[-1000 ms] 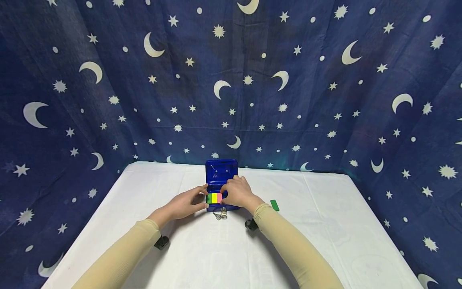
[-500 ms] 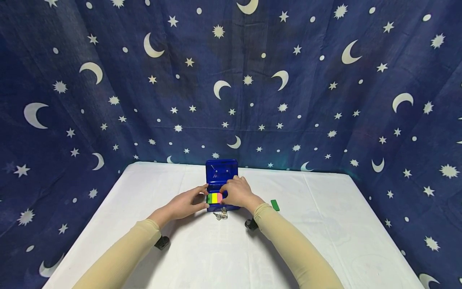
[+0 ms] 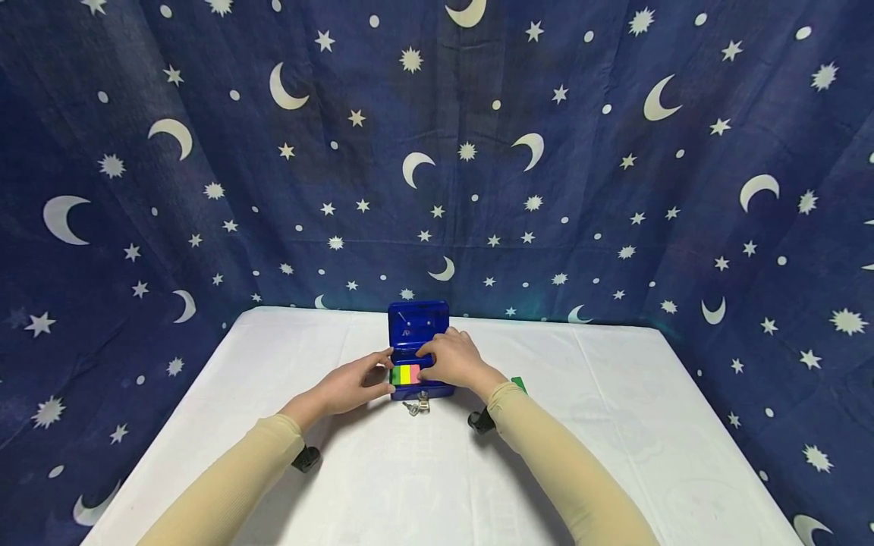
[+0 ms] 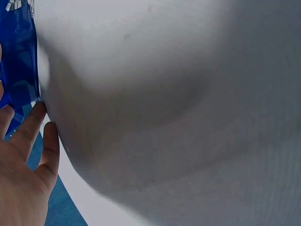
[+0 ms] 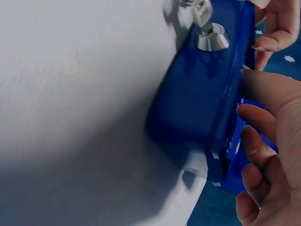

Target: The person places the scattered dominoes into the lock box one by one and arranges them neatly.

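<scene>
A blue metal cash box (image 3: 403, 393) stands on the white table with its lid (image 3: 418, 322) raised. Green, yellow (image 3: 405, 374) and pink (image 3: 414, 374) blocks stand side by side in its left part. My left hand (image 3: 346, 383) holds the box at its left end, thumb near the front corner and fingers farther back. In the left wrist view, fingertips (image 4: 40, 107) touch the box. Over the right part of the box is my right hand (image 3: 456, 362), its thumb close to the pink block. Its fingers (image 5: 256, 141) are loosely bent, with nothing visible held. The box's right interior is hidden.
A lock with a key (image 3: 423, 402) sits on the box's front, and another key (image 3: 412, 408) hangs from it. One green tile (image 3: 519, 384) lies to the right, partly behind the right sleeve. A blue star-and-moon curtain (image 3: 437, 152) surrounds the table.
My right hand has shifted slightly right, away from the pink block, and its sleeve now covers part of the loose green tile. The left hand and the box have stayed in place.
</scene>
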`<action>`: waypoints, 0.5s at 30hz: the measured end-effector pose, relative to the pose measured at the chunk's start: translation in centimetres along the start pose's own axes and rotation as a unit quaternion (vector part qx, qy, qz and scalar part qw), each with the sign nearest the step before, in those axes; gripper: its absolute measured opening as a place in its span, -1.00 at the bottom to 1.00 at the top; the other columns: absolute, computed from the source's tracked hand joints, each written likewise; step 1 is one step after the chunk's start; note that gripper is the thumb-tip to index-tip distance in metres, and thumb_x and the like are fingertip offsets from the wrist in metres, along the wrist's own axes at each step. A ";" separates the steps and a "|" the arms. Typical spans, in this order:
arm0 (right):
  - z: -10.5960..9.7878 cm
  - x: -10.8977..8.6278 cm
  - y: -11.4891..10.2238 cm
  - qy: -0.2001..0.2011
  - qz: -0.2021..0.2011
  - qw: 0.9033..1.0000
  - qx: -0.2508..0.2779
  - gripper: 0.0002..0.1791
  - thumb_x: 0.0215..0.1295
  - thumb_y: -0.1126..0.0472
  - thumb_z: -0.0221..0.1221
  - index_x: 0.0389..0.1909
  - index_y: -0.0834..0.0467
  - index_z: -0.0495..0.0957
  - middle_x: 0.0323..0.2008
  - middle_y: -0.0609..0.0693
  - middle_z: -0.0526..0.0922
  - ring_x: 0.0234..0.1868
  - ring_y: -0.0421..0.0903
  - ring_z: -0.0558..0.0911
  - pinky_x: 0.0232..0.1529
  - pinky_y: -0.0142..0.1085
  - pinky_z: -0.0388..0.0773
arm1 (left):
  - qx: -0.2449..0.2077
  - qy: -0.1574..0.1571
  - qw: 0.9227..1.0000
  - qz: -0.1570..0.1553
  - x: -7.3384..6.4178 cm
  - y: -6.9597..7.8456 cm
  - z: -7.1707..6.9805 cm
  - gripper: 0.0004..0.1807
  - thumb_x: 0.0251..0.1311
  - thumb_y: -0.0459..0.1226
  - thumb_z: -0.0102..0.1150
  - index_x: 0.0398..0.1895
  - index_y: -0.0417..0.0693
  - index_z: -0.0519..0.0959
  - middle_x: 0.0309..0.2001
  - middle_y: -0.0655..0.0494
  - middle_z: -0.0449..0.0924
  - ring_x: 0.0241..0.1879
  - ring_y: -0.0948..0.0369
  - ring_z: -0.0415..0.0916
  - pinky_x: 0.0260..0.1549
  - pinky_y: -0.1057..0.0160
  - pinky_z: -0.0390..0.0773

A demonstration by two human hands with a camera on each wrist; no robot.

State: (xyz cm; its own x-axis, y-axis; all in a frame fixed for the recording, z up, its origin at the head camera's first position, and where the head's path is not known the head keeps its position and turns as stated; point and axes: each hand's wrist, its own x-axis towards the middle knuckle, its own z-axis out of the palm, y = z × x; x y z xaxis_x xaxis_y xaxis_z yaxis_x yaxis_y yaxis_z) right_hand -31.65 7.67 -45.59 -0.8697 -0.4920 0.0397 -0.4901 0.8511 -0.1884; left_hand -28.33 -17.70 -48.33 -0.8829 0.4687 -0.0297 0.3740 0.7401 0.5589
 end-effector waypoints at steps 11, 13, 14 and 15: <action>-2.1 -1.8 1.9 0.031 0.012 0.998 0.052 -0.52 0.18 -0.18 0.44 0.09 -0.09 0.73 -0.44 -0.24 0.52 -0.21 -0.12 0.39 -0.12 -0.14 0.32 | 0.000 0.003 1.000 -0.009 0.0 0.1 0.0 -0.47 0.34 0.16 0.24 0.27 0.20 0.50 0.57 0.26 0.17 0.48 0.07 0.24 0.37 -0.15 0.28; -2.6 -2.3 2.4 0.035 0.012 0.998 0.055 -0.52 0.19 -0.17 0.44 0.09 -0.10 0.73 -0.42 -0.25 0.52 -0.20 -0.12 0.39 -0.10 -0.14 0.32 | 0.002 0.004 1.000 -0.011 -0.1 0.2 0.0 -0.46 0.34 0.16 0.24 0.28 0.20 0.49 0.57 0.26 0.17 0.48 0.07 0.24 0.38 -0.15 0.28; -2.8 -2.6 2.6 0.037 0.012 0.998 0.058 -0.52 0.19 -0.16 0.44 0.10 -0.09 0.72 -0.42 -0.26 0.51 -0.19 -0.12 0.38 -0.08 -0.13 0.31 | 0.003 0.003 1.000 -0.013 -0.1 0.3 0.0 -0.45 0.34 0.16 0.24 0.30 0.20 0.49 0.57 0.26 0.17 0.48 0.08 0.24 0.38 -0.14 0.28; -3.0 -2.9 2.9 0.041 0.010 0.997 0.061 -0.52 0.18 -0.16 0.45 0.10 -0.09 0.72 -0.42 -0.27 0.51 -0.19 -0.12 0.38 -0.08 -0.13 0.31 | 0.004 0.003 1.000 -0.014 -0.1 0.4 0.0 -0.45 0.34 0.16 0.24 0.30 0.20 0.49 0.57 0.26 0.16 0.48 0.08 0.24 0.38 -0.14 0.28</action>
State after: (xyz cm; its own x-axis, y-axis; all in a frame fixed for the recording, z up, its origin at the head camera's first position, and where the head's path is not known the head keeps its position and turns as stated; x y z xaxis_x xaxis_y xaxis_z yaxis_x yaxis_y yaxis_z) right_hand -30.73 12.07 -43.32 -0.8839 -0.4539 0.1131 -0.4655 0.8301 -0.3069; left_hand -28.12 -17.48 -48.14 -0.8948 0.4448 -0.0399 0.3513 0.7563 0.5519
